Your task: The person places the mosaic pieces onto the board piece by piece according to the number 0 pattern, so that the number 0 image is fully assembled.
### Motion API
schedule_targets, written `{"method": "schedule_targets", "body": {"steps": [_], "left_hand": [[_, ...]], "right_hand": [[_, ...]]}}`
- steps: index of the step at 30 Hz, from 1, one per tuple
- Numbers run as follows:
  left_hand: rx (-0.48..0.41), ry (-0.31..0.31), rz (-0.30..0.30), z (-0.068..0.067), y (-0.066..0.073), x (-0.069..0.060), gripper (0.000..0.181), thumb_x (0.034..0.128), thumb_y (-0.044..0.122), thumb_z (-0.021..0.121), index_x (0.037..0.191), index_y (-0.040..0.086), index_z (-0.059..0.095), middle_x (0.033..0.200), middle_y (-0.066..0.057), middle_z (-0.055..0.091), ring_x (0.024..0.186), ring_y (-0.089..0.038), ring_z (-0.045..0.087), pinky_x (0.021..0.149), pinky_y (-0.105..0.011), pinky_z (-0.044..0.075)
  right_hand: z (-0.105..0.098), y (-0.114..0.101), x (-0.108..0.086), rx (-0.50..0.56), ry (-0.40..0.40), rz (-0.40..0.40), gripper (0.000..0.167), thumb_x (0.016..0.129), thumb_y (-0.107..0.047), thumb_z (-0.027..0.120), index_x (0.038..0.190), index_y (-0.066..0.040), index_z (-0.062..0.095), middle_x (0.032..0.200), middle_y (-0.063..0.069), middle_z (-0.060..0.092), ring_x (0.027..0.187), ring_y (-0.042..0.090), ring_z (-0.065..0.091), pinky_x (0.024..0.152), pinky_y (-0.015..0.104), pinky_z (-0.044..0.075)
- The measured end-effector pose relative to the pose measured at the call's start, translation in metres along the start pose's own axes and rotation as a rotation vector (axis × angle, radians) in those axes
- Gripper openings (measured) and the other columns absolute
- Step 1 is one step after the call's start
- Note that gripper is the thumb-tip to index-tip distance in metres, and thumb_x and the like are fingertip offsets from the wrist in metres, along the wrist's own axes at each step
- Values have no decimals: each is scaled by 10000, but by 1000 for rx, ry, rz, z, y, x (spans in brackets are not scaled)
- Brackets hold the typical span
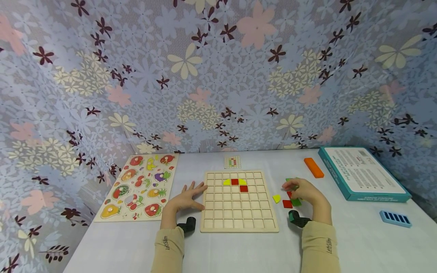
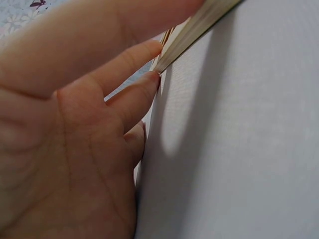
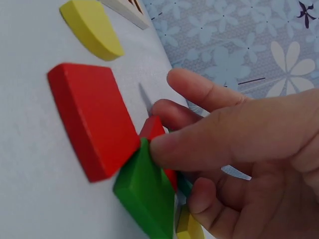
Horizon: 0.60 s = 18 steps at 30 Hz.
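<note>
A wooden grid board (image 1: 239, 229) lies in the middle of the table, holding two red squares (image 1: 244, 189) and two yellow rounded pieces (image 1: 227, 182). My left hand (image 1: 186, 199) spreads its fingers against the board's left edge; the left wrist view shows fingertips at that edge (image 2: 192, 35). To the board's right, my right hand (image 1: 305, 191) hovers over a small pile of loose pieces. Its thumb (image 3: 187, 144) touches the pile beside a green piece (image 3: 144, 194), with the other fingers loosely bent. A red square (image 3: 94, 114) and a yellow rounded piece (image 3: 92, 27) lie nearby.
A small pattern card (image 1: 232, 162) lies behind the board. On the left is a fruit puzzle (image 1: 117, 216). To the right are an orange block (image 1: 313, 168), a teal-edged box (image 1: 365, 174) and a blue slotted piece (image 1: 395, 218). A floral cloth (image 1: 218, 76) hangs behind.
</note>
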<state>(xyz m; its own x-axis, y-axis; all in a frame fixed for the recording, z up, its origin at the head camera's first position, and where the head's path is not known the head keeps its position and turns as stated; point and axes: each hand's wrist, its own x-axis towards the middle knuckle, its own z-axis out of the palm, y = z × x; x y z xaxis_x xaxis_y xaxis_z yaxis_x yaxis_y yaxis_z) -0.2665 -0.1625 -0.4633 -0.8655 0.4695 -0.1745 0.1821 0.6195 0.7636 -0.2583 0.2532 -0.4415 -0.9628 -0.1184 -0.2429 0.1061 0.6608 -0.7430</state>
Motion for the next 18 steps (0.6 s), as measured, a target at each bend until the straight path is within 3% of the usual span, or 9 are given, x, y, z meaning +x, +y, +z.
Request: {"method": "schedule_targets", "body": {"steps": [18], "left_hand": [[6, 3, -7, 1, 2, -1, 844, 674, 157, 763, 1422, 114, 373, 1530, -66, 191, 1411, -321, -49, 1127, -483, -126]], "right_hand": [[1, -2, -1, 28, -9, -37, 456, 627, 160, 624, 1074, 76, 592, 954, 151, 578, 854, 253, 486, 695, 283, 482]]}}
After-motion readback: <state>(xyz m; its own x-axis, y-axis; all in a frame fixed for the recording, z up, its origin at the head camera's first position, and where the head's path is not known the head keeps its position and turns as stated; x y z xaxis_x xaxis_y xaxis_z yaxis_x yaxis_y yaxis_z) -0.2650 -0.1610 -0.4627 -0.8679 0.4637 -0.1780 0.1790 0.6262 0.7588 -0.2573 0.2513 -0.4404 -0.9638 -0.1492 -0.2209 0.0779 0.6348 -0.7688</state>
